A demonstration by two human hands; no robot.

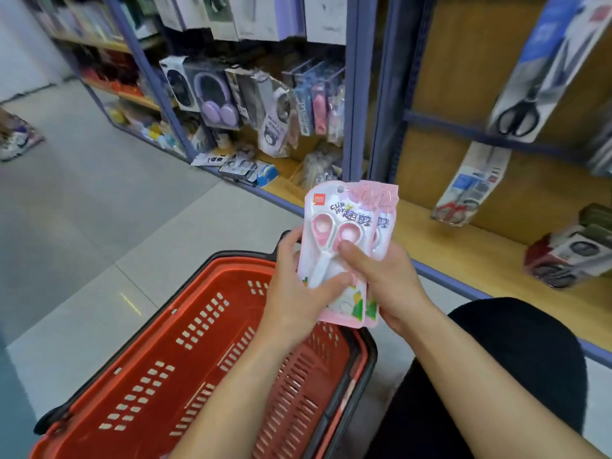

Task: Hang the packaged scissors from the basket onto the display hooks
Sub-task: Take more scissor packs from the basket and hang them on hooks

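Your two forearms reach over one red basket [198, 342] on the floor, and both hands hold a fanned stack of pink scissors packs [334, 246] over its far corner; you can count two for certain, the front one overlapping the second pack [385, 210]. Your left hand [298, 293] curls round the stack's left edge with its thumb across the lower front, while your right hand [387, 283] pinches the right side, thumb pressed by a handle loop, fingers behind. On the wooden display [463, 77] to your right, two larger carded scissors hang: one black-handled pair [520, 117] above, one red-handled pair [453, 210] below.
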